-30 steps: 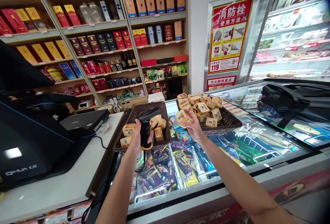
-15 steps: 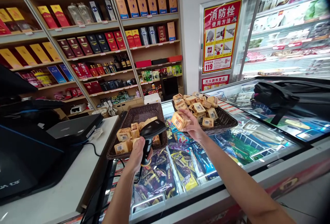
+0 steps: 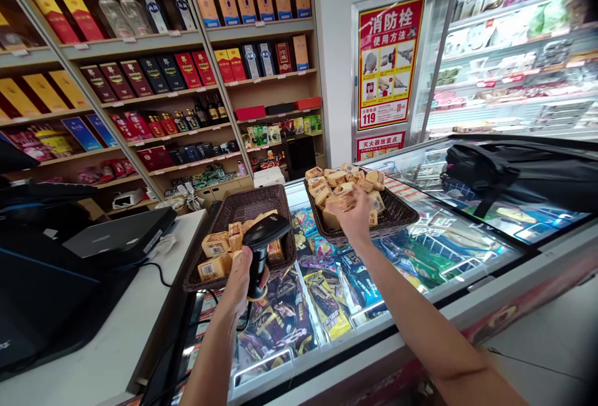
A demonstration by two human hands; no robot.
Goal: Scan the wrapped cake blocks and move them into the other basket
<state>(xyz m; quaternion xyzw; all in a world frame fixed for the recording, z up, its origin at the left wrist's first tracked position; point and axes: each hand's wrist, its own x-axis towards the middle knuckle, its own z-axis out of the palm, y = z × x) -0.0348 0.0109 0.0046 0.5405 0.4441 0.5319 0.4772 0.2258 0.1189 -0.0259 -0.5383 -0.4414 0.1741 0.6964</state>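
My left hand [image 3: 243, 275] is wrapped round the handle of a black barcode scanner [image 3: 266, 231], its head pointing right. Beneath the scanner sits a brown woven basket [image 3: 255, 197] with several small orange-and-cream packaged blocks [image 3: 216, 244], barcodes showing on some. Over the near side of a second woven basket [image 3: 404, 216], heaped with the same kind of packs [image 3: 374, 180], is my right hand [image 3: 355, 219]. Its fingers are closed round one packaged block [image 3: 343, 200], partly hidden by the hand and close against the others.
Both baskets rest on a glass-topped freezer [image 3: 322, 325] full of bagged goods. At the left, a counter [image 3: 116, 331] bears a dark monitor [image 3: 42, 294] and a black cash drawer [image 3: 121, 238]. A black bag [image 3: 514, 175] lies on the freezer at right. Shelves of boxes stand behind.
My right hand has carried the packaged block from beside the scanner rightward and into the right basket's area. My left hand keeps the scanner in about the same place; the view has shifted slightly.
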